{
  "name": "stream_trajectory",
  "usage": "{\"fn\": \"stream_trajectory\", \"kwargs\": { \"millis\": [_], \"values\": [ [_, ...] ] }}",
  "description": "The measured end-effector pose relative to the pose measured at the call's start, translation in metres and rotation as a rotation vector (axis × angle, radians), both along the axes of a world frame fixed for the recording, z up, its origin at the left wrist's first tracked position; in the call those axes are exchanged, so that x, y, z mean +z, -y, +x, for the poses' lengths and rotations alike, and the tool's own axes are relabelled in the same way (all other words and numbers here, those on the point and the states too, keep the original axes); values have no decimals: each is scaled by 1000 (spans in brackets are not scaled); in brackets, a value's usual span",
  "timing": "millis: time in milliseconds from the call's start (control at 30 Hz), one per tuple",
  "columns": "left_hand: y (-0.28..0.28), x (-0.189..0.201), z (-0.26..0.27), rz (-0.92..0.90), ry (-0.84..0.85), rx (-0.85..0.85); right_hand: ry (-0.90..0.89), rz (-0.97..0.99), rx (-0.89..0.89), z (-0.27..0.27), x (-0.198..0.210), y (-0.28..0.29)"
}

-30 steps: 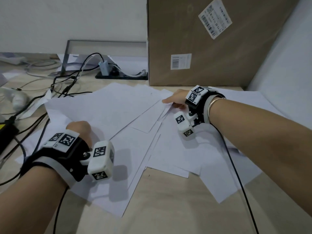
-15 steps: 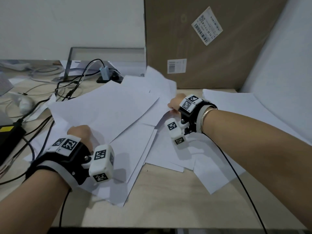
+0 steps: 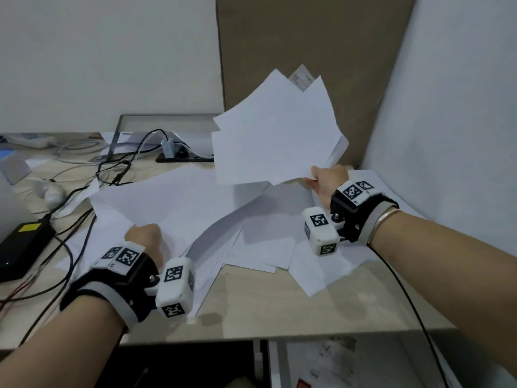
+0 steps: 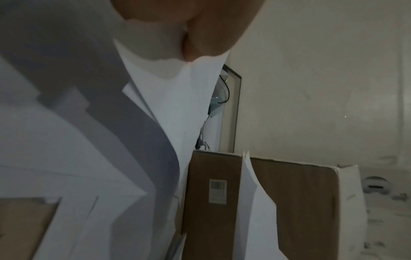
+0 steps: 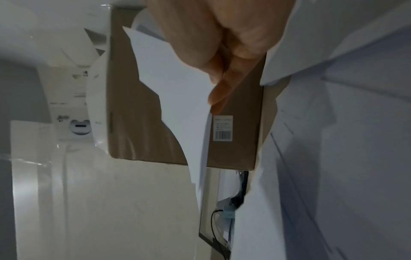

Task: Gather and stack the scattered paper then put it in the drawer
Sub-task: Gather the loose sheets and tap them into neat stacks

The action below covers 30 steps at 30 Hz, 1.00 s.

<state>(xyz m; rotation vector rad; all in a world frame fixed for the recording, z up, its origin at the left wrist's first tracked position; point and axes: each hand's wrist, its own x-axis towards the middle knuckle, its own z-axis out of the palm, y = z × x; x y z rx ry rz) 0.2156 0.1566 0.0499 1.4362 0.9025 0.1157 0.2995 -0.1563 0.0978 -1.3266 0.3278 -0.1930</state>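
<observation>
Many white paper sheets (image 3: 173,203) lie fanned over the wooden desk (image 3: 265,303). My right hand (image 3: 319,177) pinches a bunch of sheets (image 3: 274,135) by their lower right corner and holds them raised and tilted above the pile, in front of the cardboard box. In the right wrist view, its fingers (image 5: 224,70) clamp the held sheets (image 5: 177,84). My left hand (image 3: 144,235) grips the near edge of the left-hand sheets, with its fingers hidden beneath them. The left wrist view shows a fingertip (image 4: 200,35) against the paper (image 4: 173,105), which curves upward.
A tall cardboard box (image 3: 307,51) stands at the back and a white panel (image 3: 447,107) closes off the right. Tangled cables (image 3: 126,169), a black power brick (image 3: 22,242) and a metal frame stand (image 3: 167,119) crowd the left. The desk's front edge (image 3: 279,333) is close.
My right hand has lifted a bunch of sheets off the pile and swung them up and to the right. The left hand stays on the left sheets, whose edges have risen.
</observation>
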Motion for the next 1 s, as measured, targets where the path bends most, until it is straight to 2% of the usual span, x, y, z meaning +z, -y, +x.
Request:
{"fn": "stream_trajectory", "kwargs": {
  "millis": [67,133,167,367,533,667,833,867,967,1000],
  "values": [
    [-2,-7,-4,253,24,-128,-18,16,33,-15,-8,3],
    [3,-8,-16,11,98,-166,-47,-20,119,-30,-14,6],
    [8,-7,-24,76,128,-239,-62,-53,161,-39,-17,7],
    [32,-3,-50,-177,187,-392,-124,-154,187,-71,-41,7],
    [42,-7,-56,-174,164,-532,-155,-181,232,-90,-51,-3],
    [36,-13,-54,-55,67,-466,-215,-388,227,-89,-54,9],
    [20,-26,-50,-1,45,-376,-253,-453,157,-83,-59,18],
    [19,-27,-50,-5,58,-362,-254,-531,137,-81,-60,21],
    [16,-31,-47,-38,102,-306,-264,-952,119,-81,-61,21],
    [15,-33,-46,-43,113,-289,-257,-1016,112,-81,-61,20]
  ]
}}
